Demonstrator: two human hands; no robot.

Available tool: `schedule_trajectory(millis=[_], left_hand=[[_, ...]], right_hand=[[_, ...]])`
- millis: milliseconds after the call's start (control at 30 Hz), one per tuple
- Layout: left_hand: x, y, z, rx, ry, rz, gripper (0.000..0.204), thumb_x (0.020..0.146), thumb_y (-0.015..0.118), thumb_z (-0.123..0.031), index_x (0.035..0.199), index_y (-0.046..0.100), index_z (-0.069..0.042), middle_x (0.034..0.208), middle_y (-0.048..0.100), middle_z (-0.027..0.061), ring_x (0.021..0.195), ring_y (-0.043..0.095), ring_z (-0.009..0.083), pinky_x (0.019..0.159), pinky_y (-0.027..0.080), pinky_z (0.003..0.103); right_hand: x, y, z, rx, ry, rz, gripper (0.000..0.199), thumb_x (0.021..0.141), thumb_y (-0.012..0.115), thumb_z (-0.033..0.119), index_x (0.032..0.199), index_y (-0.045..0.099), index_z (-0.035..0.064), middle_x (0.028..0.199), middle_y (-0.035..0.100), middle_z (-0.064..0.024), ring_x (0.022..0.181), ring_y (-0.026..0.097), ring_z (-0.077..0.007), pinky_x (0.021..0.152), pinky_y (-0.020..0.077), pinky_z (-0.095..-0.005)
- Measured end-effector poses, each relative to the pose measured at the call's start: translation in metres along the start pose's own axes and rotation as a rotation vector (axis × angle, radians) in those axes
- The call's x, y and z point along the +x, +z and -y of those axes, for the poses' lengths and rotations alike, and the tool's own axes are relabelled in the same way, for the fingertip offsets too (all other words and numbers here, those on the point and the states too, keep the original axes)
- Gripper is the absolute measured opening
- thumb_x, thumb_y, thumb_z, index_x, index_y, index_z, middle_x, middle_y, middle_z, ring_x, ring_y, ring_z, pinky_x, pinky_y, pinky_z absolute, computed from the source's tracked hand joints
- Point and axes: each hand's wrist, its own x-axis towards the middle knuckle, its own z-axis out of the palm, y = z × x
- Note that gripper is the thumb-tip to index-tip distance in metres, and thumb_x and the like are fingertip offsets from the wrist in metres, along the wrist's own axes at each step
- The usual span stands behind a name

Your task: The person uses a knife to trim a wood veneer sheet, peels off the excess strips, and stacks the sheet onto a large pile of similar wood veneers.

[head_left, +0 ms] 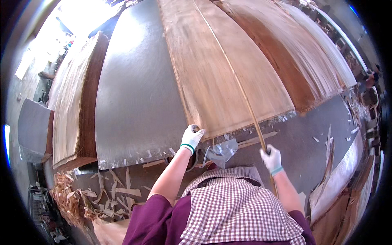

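Note:
A broad sheet of wood veneer [216, 81] lies lengthwise in front of me, its long left edge beside a smooth grey surface [136, 98]. My left hand [192, 136], in a white glove with a green cuff, is closed on the sheet's near left corner, which buckles up slightly there. My right hand [271, 159], gloved likewise, is wrapped round a long thin wooden stick [237, 77]. The stick stretches away over the veneer toward its far end, and its near end passes below my fist. Whether it touches the sheet along its length, I cannot tell.
Stacks of veneer stand to the left [67, 118] and right [302, 61]. Veneer scraps [73, 196] litter the floor at lower left. A clear plastic bag [222, 152] hangs by the near edge, between my hands. More veneer sheets [341, 179] lie at lower right.

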Motion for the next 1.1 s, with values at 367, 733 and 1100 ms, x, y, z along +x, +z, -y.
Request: schedule_trajectory(millis=[367, 733, 1100], left_hand=[[-0.028, 0.035, -0.043, 0.397, -0.244, -0.439, 0.038, 0.074, 0.07, -0.021, 0.109, 0.062, -0.01, 0.103, 0.066, 0.0145, 0.1, 0.062, 0.0328, 0.087, 0.048, 0.042], [-0.025, 0.078, -0.161, 0.013, 0.209, -0.587, 0.031, 0.089, 0.059, -0.015, 0.119, 0.063, -0.011, 0.093, 0.07, 0.0077, 0.064, 0.062, 0.0126, 0.064, 0.052, 0.029], [0.083, 0.325, -0.365, 0.452, 0.338, 0.212, 0.04, 0.088, 0.05, -0.025, 0.121, 0.057, -0.004, 0.107, 0.064, 0.0205, 0.102, 0.061, 0.0362, 0.089, 0.047, 0.04]], right_hand=[[0.109, -0.069, -0.042, 0.563, 0.283, 0.531, 0.018, 0.084, 0.067, 0.013, 0.091, 0.059, -0.0018, 0.067, 0.061, -0.0055, 0.051, 0.056, -0.0127, 0.046, 0.0446, -0.0251], [0.145, -0.157, -0.073, 0.782, 0.191, 0.49, 0.011, 0.09, 0.058, 0.012, 0.081, 0.056, 0.0072, 0.057, 0.051, 0.0039, 0.045, 0.044, -0.0048, 0.041, 0.0318, -0.0189], [0.133, -0.089, -0.073, 0.639, 0.386, 0.762, 0.019, 0.095, 0.053, 0.021, 0.102, 0.057, 0.0034, 0.075, 0.066, -0.007, 0.053, 0.053, -0.0088, 0.047, 0.042, -0.0215]])
